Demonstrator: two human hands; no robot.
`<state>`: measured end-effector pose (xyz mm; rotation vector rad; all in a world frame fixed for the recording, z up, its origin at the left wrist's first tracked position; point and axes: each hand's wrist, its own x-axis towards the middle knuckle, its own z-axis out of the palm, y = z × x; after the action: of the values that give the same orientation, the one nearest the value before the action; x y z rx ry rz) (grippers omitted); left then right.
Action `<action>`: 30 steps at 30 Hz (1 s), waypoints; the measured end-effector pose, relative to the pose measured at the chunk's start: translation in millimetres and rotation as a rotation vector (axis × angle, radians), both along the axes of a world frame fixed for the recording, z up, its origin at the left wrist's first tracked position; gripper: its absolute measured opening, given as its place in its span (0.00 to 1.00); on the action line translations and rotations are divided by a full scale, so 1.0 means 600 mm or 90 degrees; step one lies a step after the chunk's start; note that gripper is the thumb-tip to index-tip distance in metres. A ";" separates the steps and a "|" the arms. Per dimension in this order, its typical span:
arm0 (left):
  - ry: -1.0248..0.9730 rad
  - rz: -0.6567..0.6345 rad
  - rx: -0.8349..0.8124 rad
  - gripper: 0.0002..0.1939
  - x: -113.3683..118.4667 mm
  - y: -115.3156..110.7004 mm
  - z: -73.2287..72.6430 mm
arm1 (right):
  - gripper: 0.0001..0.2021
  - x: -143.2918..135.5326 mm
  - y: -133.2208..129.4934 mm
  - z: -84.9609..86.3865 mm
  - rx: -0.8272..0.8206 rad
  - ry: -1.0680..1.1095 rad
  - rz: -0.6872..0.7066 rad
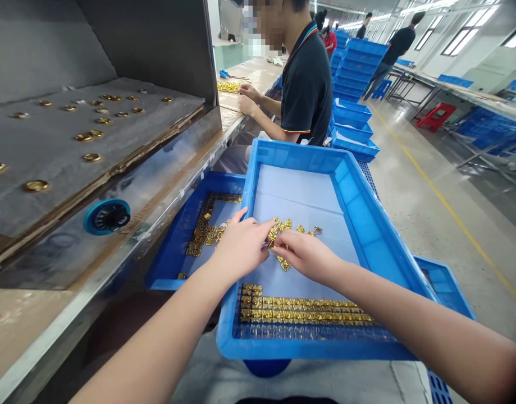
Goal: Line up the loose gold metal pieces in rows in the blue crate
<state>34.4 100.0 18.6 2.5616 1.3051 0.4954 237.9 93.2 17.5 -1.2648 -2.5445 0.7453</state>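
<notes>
Over the paper-lined blue tray, my left hand and my right hand meet with fingers closed. A small shiny gold metal piece shows between their fingertips, largely hidden by them. Just beyond the fingers lies a loose heap of similar gold pieces, with a few scattered to its right. More gold pieces lie close below my right fingers. Along the tray's near side, square gold pieces are set out in tight rows, partly covered by my right forearm.
Under the tray's left side, another blue tray holds more gold pieces. At left, a metal hood's bench carries scattered gold rings, with a black dial on its front. A co-worker sits ahead near stacked blue crates.
</notes>
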 end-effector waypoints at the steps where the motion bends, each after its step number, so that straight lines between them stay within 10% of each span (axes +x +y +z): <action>1: 0.012 0.000 0.010 0.24 0.001 0.000 -0.001 | 0.10 -0.001 -0.007 -0.006 -0.006 -0.042 0.013; 13: 0.031 0.009 0.029 0.17 0.003 -0.001 -0.001 | 0.17 -0.028 -0.047 -0.047 -0.156 -0.224 0.167; 24: 0.015 0.018 0.024 0.16 0.003 -0.001 0.000 | 0.16 -0.034 -0.050 -0.067 -0.146 -0.160 0.134; 30: 0.011 0.025 0.024 0.15 0.003 -0.002 0.002 | 0.13 -0.021 -0.034 -0.033 -0.146 -0.130 0.060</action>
<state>36.3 98.9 20.1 2.5810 1.3663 0.5113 225.3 72.9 -2.6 -1.3601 -2.7630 1.0007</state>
